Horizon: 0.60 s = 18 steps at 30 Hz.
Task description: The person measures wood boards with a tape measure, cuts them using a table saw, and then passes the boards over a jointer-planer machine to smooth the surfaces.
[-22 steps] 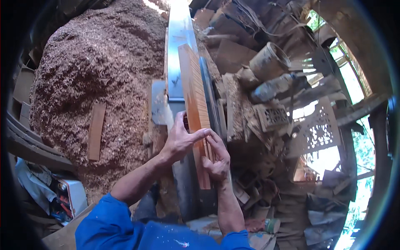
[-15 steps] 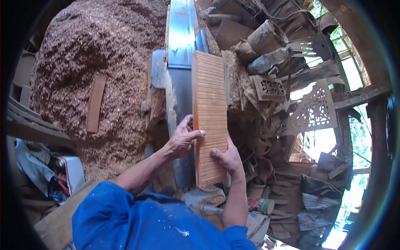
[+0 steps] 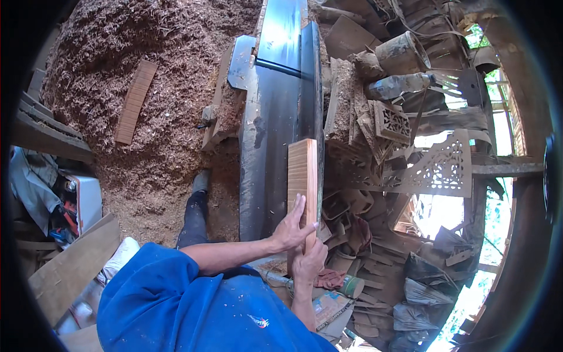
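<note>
A wooden board [image 3: 301,170], ridged across its face, is turned on its narrow edge over the near table of a jointer [image 3: 271,138]. It runs beside the upright metal fence [image 3: 311,88]. My left hand [image 3: 288,232] lies against the ridged face, fingers pointing forward and thumb over the top edge. Just behind it my right hand [image 3: 309,261] is wrapped around the board's near end, its fingers partly hidden. The dark cutter slot [image 3: 278,66] crosses the table ahead of the board.
A large heap of wood shavings [image 3: 176,70] rises on the left, with a loose ridged wood strip [image 3: 136,102] on it. Right of the machine are a dusty bucket [image 3: 403,56], a plastic bottle [image 3: 399,86], carved panels [image 3: 390,123] and scrap wood. A white box [image 3: 88,202] stands lower left.
The board has turned from lying face up in my hands to standing on edge, and moved nearer me. Both hands have shifted toward its near end. The view has shifted too.
</note>
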Each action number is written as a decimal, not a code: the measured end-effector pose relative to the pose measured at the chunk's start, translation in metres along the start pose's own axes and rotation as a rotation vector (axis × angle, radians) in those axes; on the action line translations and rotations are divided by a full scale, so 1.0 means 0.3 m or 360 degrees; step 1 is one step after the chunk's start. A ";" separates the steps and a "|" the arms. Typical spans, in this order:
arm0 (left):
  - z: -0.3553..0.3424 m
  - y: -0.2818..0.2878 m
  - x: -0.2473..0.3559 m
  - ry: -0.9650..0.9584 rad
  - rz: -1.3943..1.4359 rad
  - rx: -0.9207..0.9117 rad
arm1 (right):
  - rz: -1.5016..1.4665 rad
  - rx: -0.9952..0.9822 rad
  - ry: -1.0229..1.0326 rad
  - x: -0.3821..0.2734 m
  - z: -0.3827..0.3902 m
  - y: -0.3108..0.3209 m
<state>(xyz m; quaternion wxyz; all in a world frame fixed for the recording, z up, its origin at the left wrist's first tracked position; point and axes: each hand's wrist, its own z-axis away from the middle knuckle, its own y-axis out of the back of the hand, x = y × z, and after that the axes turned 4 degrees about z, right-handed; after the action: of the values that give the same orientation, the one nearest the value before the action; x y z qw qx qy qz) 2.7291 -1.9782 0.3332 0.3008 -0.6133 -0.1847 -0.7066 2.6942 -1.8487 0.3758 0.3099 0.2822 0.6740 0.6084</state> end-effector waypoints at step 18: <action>-0.680 0.233 -0.009 -0.0402 -0.0299 0.0446 | 0.0110 0.0023 0.0423 -0.264 -0.660 -0.248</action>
<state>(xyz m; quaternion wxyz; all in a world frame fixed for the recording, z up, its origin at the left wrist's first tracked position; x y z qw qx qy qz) 2.6207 -2.1588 0.2864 0.2902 -0.6293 -0.3738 -0.6165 2.5945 -2.0439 0.3212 0.1945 0.2245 0.7034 0.6458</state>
